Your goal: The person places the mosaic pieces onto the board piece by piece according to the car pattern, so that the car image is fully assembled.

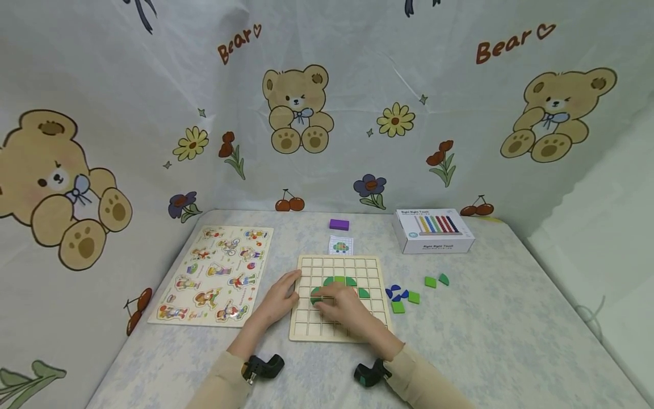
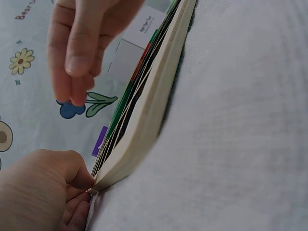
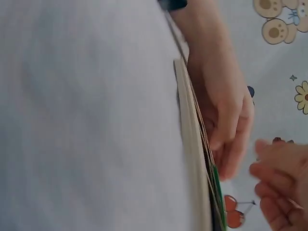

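Rests the left hand against the left edge of the board, with finger and thumb apart; poises the right hand over it, loosely bent, with thumb apart from fingers. Pale, square and wooden, grooved in a grid, with green pieces beyond and beneath the right hand. To its right, loose green squares and blue pieces on a blue-mottled white table. Beyond both hands, bear-printed cloth reading "Bear" and a white box labelled "Right Right Touch".
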{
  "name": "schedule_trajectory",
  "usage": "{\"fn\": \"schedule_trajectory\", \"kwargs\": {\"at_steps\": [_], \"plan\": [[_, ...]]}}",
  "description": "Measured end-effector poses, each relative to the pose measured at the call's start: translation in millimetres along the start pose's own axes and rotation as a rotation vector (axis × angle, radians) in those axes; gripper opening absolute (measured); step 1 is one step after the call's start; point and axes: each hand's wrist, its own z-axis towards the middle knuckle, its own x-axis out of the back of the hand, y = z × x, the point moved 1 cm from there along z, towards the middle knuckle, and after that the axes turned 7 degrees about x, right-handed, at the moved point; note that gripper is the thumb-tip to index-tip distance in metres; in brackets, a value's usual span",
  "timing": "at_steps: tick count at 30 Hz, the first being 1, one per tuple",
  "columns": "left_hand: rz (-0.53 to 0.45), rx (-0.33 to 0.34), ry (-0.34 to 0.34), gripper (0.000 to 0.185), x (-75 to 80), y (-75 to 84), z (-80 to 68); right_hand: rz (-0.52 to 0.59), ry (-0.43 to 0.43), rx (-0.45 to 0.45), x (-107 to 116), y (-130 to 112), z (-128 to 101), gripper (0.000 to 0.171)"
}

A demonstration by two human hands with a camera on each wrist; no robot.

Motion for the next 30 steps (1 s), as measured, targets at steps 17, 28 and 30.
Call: {"fn": "schedule_trajectory", "kwargs": {"at_steps": [17,28,30], "plan": [[0.013,0.007,0.004,0.058,-0.7,-1.2,0.3,-0.156,0.248,-0.448,137.3,64.7,-76.6,0.038],[0.016,0.024,-0.002,0.058,-2.4,-5.5,1.3,-0.185,0.203,-0.700,164.5,96.8,-120.5,0.037],[0.016,0.017,-0.003,0.058,-2.2,-4.7,1.7,-0.201,0.191,-0.702,163.7,100.2,-124.6,0.037]]}}
